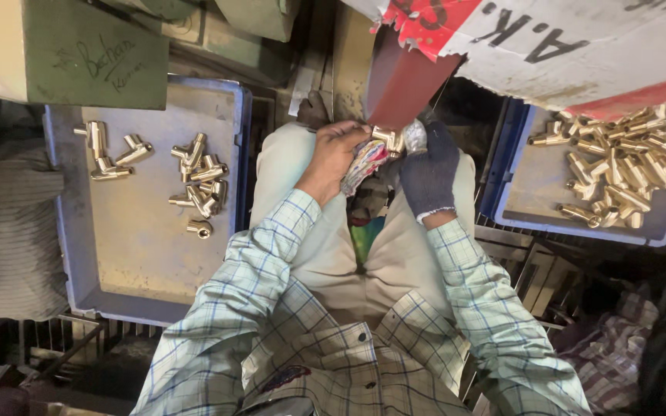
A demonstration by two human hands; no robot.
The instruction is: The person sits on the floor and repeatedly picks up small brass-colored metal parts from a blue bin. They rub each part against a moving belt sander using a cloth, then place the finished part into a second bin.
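Nearest the camera are the person's checked shirt sleeves, both forearms reaching forward over the lap of pale trousers (317, 231). Between the two hands, above the knees, sits a small brass fitting (385, 139), a short shiny elbow-shaped piece with a round open end, partly wrapped in a crumpled multicoloured cloth (364, 163) that hangs down under it.

The bare left hand (334, 154) is curled from the left, fingers bent over and closed around the cloth and the fitting, knuckles up. The right hand (430, 168), in a dark knitted glove with a pale cuff, comes up from the right with its fingers folded against the fitting's other side, closed on it as well; how tightly cannot be told. The fitting's far end lies against the lower edge of a dark red strip (406, 77) that slopes down from above.

To the left of the lap, a blue tray (67, 254) holds a loose scatter of brass fittings (202, 185) toward its far right side, with a few more near its far left corner. To the right, a second blue tray (506, 177) carries a denser heap of fittings (626, 166) piled in its far half. Farther off, a green block (94, 54) stands beyond the left tray, and a torn white and red sheet (572, 46) overhangs the right tray's far edge.
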